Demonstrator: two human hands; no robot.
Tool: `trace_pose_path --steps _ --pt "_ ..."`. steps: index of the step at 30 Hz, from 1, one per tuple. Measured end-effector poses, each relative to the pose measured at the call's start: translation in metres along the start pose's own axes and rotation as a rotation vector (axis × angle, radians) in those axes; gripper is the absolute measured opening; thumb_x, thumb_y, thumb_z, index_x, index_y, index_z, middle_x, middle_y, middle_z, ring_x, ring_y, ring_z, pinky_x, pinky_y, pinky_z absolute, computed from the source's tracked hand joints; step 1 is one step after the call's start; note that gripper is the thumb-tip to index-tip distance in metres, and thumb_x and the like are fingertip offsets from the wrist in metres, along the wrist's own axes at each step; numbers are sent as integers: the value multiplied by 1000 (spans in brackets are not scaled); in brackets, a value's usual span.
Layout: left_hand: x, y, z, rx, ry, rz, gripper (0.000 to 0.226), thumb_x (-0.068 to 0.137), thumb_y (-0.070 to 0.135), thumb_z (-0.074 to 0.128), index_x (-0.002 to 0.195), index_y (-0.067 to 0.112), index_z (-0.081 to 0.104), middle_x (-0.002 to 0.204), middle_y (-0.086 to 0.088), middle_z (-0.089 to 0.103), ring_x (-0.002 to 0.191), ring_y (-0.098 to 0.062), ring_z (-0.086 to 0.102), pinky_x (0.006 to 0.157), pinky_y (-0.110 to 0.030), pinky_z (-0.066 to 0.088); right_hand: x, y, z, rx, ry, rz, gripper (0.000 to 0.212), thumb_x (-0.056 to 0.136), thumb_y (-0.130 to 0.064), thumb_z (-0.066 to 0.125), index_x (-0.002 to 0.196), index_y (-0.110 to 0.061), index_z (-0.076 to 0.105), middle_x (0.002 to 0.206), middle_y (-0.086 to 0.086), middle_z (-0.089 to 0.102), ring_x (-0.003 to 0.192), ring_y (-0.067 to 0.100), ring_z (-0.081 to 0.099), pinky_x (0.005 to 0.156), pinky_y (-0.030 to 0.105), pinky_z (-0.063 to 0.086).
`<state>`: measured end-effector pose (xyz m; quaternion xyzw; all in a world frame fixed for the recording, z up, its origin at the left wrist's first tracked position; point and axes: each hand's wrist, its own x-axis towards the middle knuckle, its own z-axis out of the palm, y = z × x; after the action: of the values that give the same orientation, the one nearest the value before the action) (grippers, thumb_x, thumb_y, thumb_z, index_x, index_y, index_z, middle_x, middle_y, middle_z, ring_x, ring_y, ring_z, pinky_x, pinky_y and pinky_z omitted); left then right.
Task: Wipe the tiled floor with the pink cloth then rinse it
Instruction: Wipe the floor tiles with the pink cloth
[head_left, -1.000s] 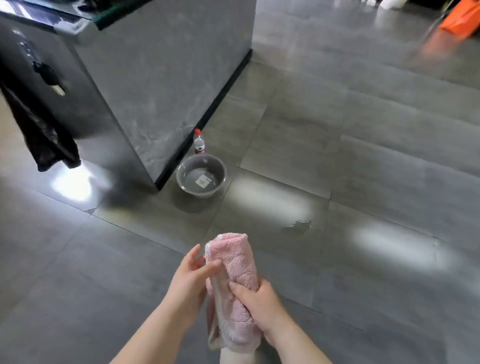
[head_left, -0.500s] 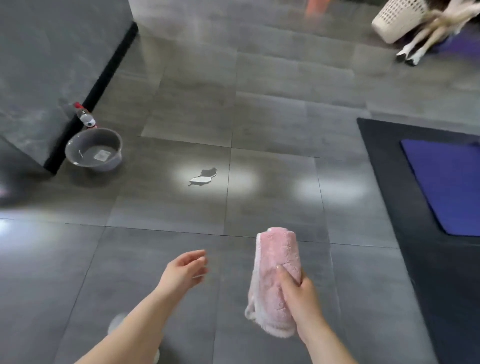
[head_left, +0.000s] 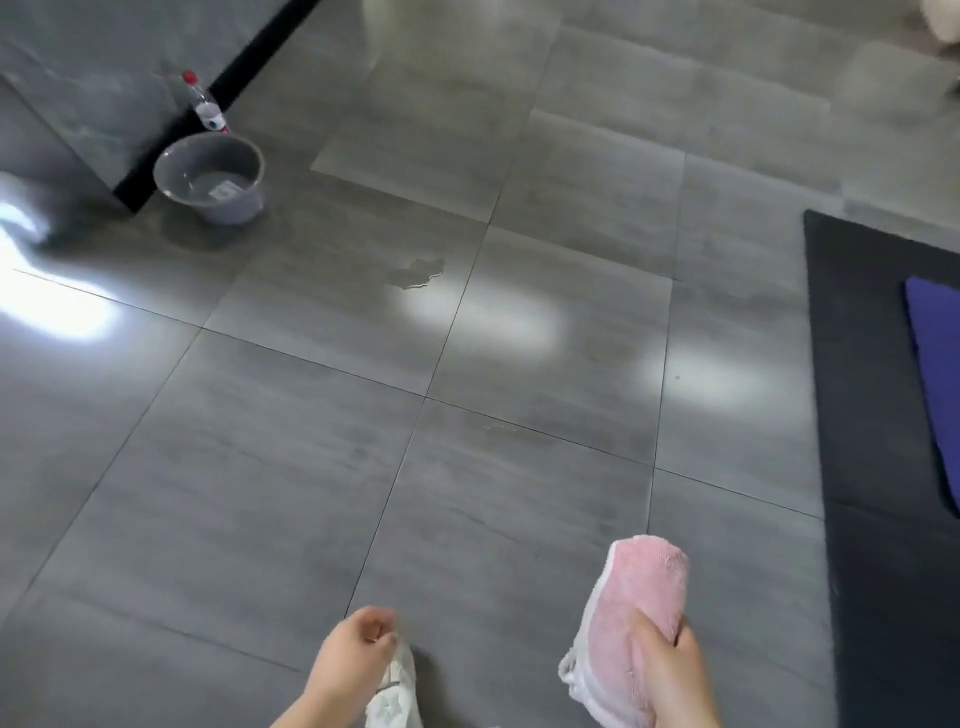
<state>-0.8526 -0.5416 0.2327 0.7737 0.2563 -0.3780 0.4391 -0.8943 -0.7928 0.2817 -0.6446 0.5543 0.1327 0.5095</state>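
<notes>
My right hand (head_left: 672, 675) grips a folded pink cloth (head_left: 636, 613) at the lower right, held upright above the grey tiled floor (head_left: 291, 467). At the bottom centre, my left hand (head_left: 350, 662) holds nothing, its fingers loosely curled, just above a white shoe (head_left: 395, 696). A small puddle (head_left: 418, 273) lies on the tiles ahead, near a bright reflection. Far left, a grey basin (head_left: 210, 176) holding water stands on the floor.
A clear plastic bottle (head_left: 203, 104) with a red cap stands behind the basin, against a grey stone-look counter block (head_left: 104, 67) with a black plinth. A black mat (head_left: 878, 415) with a blue mat (head_left: 935, 384) on it covers the floor at right.
My left hand let go of the cloth and dropped to the bottom centre. The right hand alone carries it, lower and to the right. The view swung right and down; the mats appeared.
</notes>
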Motion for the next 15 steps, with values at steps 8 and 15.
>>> trace_pose_path --steps 8,15 --pt "207 -43 68 283 201 181 18 88 14 46 79 22 59 98 -9 58 99 -27 56 78 -30 41 179 43 108 105 52 28 22 88 -13 56 106 -13 44 94 8 54 89 28 49 82 36 41" --pt "426 -89 95 604 298 686 47 77 33 35 107 12 65 117 -7 65 108 -30 60 90 -38 45 377 69 192 -402 195 -375 36 87 -18 54 119 -8 40 117 20 53 89 32 48 74 32 33"
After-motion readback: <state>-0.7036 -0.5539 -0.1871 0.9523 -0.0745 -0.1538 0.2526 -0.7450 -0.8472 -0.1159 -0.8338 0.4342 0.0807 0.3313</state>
